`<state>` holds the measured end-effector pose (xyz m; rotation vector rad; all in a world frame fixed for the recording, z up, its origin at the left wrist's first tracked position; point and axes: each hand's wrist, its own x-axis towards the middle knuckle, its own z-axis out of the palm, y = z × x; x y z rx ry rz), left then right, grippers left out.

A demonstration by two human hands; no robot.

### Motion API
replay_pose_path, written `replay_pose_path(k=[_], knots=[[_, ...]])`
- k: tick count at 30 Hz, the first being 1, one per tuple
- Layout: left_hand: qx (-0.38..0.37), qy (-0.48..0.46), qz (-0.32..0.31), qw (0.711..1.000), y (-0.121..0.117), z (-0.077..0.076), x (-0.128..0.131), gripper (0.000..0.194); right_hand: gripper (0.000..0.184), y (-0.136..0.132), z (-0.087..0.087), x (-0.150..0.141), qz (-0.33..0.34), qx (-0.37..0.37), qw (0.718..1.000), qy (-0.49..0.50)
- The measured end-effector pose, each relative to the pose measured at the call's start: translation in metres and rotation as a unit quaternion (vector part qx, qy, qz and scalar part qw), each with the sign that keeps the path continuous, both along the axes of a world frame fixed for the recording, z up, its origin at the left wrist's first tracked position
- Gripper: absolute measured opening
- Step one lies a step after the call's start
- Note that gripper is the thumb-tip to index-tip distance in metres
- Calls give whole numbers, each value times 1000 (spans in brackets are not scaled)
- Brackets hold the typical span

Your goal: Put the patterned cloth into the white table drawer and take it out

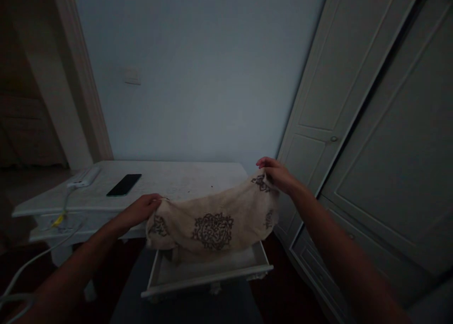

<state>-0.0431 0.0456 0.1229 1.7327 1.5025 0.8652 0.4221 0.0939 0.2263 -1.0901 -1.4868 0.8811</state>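
Cloth (214,232) between both hands (146,206) (278,174), seemingly above drawer (184,286)

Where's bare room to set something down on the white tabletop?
Between the phone, cloth and wall, the tabletop is bare but for small specks. Crowded: the left end, with phone and corded white block; the front edge, screened by cloth and left hand.

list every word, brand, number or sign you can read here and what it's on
No readable text anywhere.
Cloth: dark ornamental motifs, no legible lettering.
Phone: dark screen, nothing readable.
White power strip: too small and blurred to tell whether it bears markings.
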Motion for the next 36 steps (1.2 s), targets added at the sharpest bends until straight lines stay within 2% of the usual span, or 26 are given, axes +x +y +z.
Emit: replay_pose_path(k=[2, 3, 5, 8, 9, 11, 13, 15, 19, 24, 27, 30, 32, 34, 36], knots=[[-55, -162, -33, 985, -17, 14, 21, 64, 31, -5, -14, -32, 57, -60, 994, 73], [-52, -211, -46, 975, -24, 20, 33, 71, 32, -9, -21, -50, 84, -80, 988, 102], [-43, -256, -66, 963, -33, 28, 56, 62, 31, -19, -31, -85, 141, -106, 974, 142], [-48, -247, -154, 955, -39, 30, 82, 46, 26, -38, -45, -129, 228, -115, 949, 185], [-21, -221, -185, 957, -40, 29, 87, 43, 25, -45, -50, -140, 249, -118, 941, 199], [95, -143, -205, 964, -41, 25, 93, 41, 24, -55, -60, -155, 263, -125, 930, 225], [212, -62, -173, 960, -43, 22, 96, 37, 25, -63, -71, -162, 251, -119, 930, 240], [260, -14, -131, 957, -43, 18, 96, 32, 25, -67, -82, -165, 236, -106, 936, 238], [263, 10, -71, 962, -41, 9, 97, 16, 24, -74, -103, -167, 243, -78, 947, 195], [280, 20, -18, 960, -38, 4, 100, 19, 37, -84, -117, -166, 268, -49, 945, 179], [323, 62, 8, 944, -42, 5, 102, 26, 40, -87, -124, -167, 239, -11, 961, 142], [366, 97, 12, 926, -47, 9, 102, 25, 39, -88, -129, -168, 200, -22, 965, 170], [326, 83, -17, 942, -50, 10, 101, 26, 39, -89, -130, -167, 149, -8, 973, 175], [239, 31, -46, 969, -50, 11, 100, 31, 38, -91, -127, -166, 82, 37, 985, 146], [168, -24, -65, 983, -49, 11, 98, 30, 38, -96, -124, -164, 45, 67, 990, 119]])
